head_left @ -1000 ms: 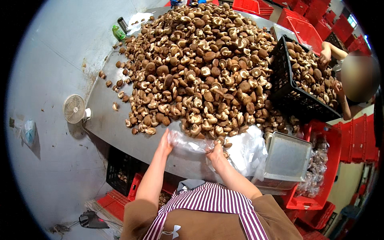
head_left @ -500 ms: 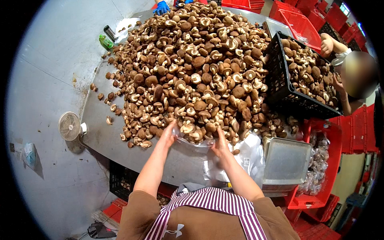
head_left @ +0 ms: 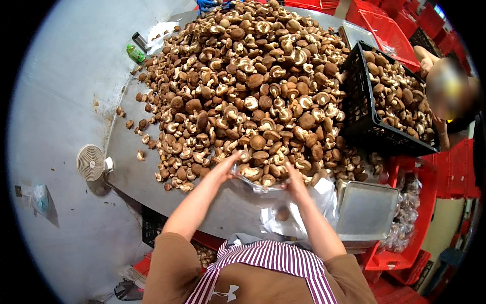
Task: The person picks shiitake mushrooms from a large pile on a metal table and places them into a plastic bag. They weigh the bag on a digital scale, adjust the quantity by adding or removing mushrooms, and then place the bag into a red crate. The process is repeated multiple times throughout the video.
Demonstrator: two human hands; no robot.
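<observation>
A large heap of brown shiitake mushrooms (head_left: 243,96) with pale stems covers the metal table. At its near edge, a clear plastic bag (head_left: 260,188) is stretched between my hands, its mouth against the mushrooms. My left hand (head_left: 229,168) grips the bag's left side, fingers partly among the mushrooms. On the other side my right hand (head_left: 296,182) holds the bag's right edge, its fingers slightly blurred. Several mushrooms lie at the bag's mouth; how many are inside is hard to make out. More flat clear bags (head_left: 324,197) lie beside my right wrist.
A metal tray (head_left: 368,210) sits at right, beside a red crate (head_left: 422,218) of bagged mushrooms. Behind it, a black crate (head_left: 362,116) full of mushrooms stands near another person (head_left: 443,126). At left are a small fan (head_left: 91,162) and a green bottle (head_left: 135,53). Blue-gloved hands (head_left: 208,5) show at the far edge.
Both my hands and the bag have shifted right and slightly nearer me in the picture. The view has moved a little. The person at right has leaned over the black crate.
</observation>
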